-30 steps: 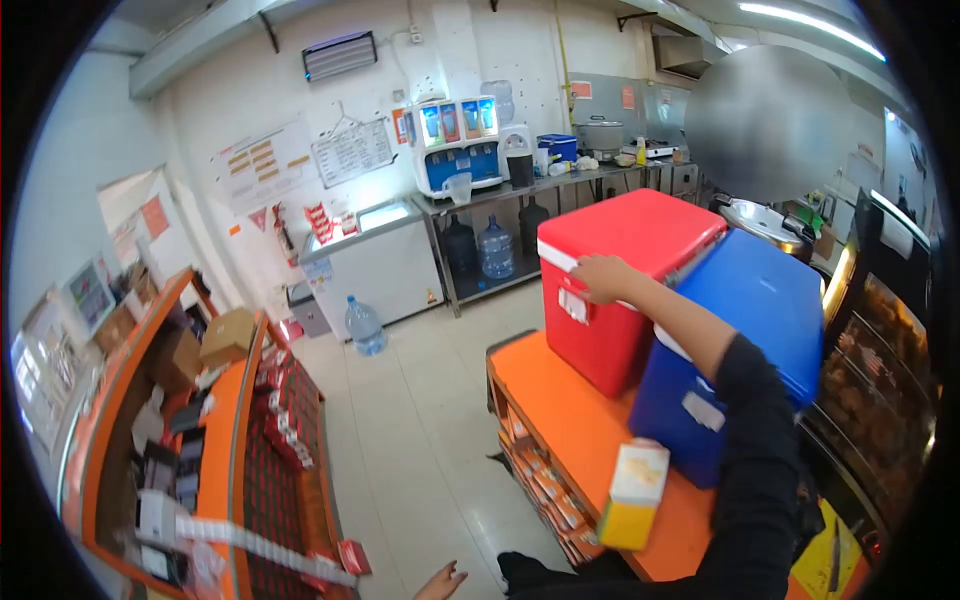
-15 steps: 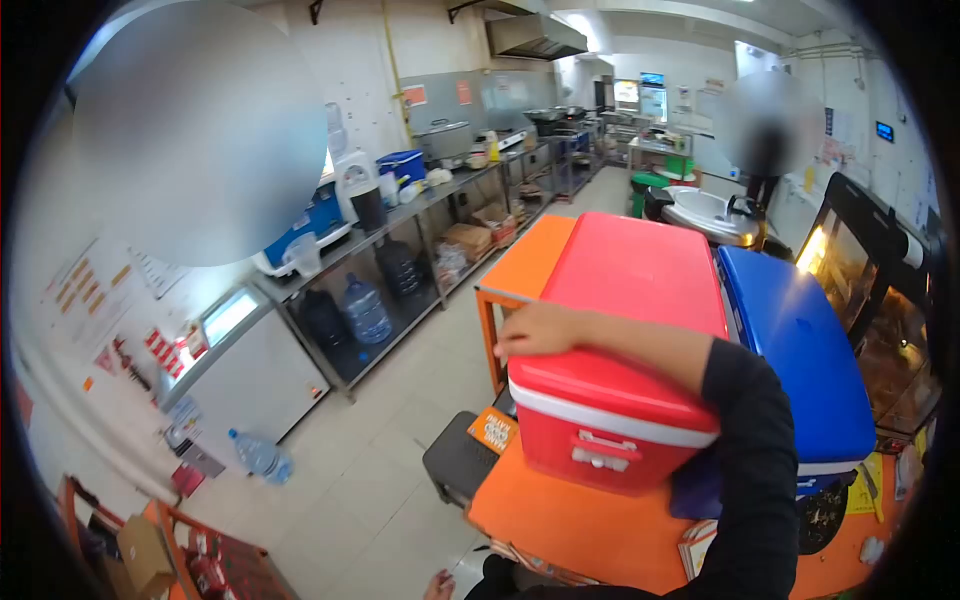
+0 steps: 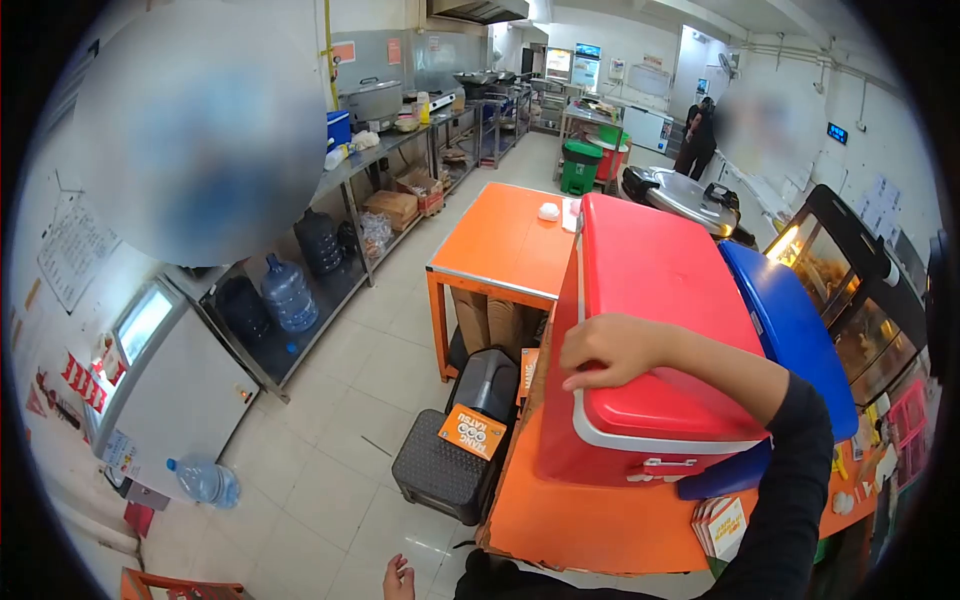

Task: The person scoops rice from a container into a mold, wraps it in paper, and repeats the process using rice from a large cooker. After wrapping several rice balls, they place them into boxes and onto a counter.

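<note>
Curling over the lid's rim at 8 o'clock, the right hand (image 3: pixel 618 350) grasps the red cooler (image 3: pixel 680 290), which stands on an orange table (image 3: pixel 560 525). The cooler's long axis runs nearly 12 to 6 o'clock, leaning slightly toward 11, its handled end facing 6. The left hand (image 3: pixel 398 580), holding nothing, hangs loosely curled at 7. Bare tabletop borders the cooler at 6; its 9 o'clock side stands near the table edge. Beyond, a black stool (image 3: pixel 440 475) sits at 8, with open floor (image 3: pixel 345 400) farther out. The blue cooler (image 3: pixel 790 310) crowds it at 3. The red lid looks smooth, glossy and shut, edged by a white band (image 3: pixel 685 447).
</note>
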Tool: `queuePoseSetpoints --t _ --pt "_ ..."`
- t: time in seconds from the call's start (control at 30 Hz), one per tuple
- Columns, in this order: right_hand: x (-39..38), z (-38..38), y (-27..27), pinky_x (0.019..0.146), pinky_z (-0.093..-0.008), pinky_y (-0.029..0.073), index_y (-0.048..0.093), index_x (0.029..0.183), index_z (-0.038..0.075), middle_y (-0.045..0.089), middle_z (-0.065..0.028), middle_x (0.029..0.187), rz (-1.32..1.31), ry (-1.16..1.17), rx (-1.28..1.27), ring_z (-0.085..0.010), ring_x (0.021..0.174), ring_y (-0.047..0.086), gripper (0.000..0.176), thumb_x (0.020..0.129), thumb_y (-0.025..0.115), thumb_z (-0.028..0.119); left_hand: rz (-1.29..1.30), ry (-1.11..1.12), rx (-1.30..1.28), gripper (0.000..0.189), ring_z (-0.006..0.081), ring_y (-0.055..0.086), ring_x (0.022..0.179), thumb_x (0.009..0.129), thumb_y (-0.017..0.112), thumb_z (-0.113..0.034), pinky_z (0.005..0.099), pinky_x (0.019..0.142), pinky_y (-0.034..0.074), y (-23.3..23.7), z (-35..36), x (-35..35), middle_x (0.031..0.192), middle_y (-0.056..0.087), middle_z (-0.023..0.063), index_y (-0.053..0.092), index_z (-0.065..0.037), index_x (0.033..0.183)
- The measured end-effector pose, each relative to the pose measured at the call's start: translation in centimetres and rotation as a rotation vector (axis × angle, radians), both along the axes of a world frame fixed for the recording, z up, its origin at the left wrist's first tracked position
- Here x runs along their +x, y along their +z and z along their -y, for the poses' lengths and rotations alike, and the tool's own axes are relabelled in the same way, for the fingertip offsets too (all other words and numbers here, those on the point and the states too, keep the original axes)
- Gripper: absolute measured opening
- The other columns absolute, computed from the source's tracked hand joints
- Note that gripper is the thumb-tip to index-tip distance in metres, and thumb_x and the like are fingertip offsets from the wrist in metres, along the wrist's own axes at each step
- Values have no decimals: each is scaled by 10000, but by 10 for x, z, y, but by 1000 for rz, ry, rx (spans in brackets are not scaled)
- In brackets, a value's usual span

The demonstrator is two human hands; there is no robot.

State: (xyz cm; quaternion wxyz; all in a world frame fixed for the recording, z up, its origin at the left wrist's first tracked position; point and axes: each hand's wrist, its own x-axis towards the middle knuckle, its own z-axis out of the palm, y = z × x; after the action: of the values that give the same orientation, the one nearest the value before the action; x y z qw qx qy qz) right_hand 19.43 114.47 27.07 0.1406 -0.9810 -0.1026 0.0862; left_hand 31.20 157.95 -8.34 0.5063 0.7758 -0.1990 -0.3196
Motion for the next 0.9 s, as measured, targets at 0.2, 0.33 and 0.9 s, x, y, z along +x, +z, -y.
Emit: queuePoseSetpoints --t 0.2,0.33,0.9 --pt "-27 3 -5 898 -448 348 603 832 60 594 -89 870 322 -62 -48 -248 915 542 209 854 470 219 -55 -136 61 436 306 494 1059 874 467 -201 362 892 387 -26 5 -15 1200 471 197 377 12 1243" --pt "-31 7 -13 898 -446 352 602 855 55 594 -80 898 310 -117 3 -230 922 541 143 825 493 143 152 -209 27 416 262 566 948 781 571 -82 329 817 451 -26 20 -14 1075 542 191 431 4 1163" --pt "-14 -132 -51 953 -404 301 447 1206 55 414 -161 1260 559 -1401 -564 -302 1184 374 421 791 495 108 2 -357 384 357 349 479 1088 866 468 -199 403 951 342 -12 -72 188 1198 469 239 492 14 1151"
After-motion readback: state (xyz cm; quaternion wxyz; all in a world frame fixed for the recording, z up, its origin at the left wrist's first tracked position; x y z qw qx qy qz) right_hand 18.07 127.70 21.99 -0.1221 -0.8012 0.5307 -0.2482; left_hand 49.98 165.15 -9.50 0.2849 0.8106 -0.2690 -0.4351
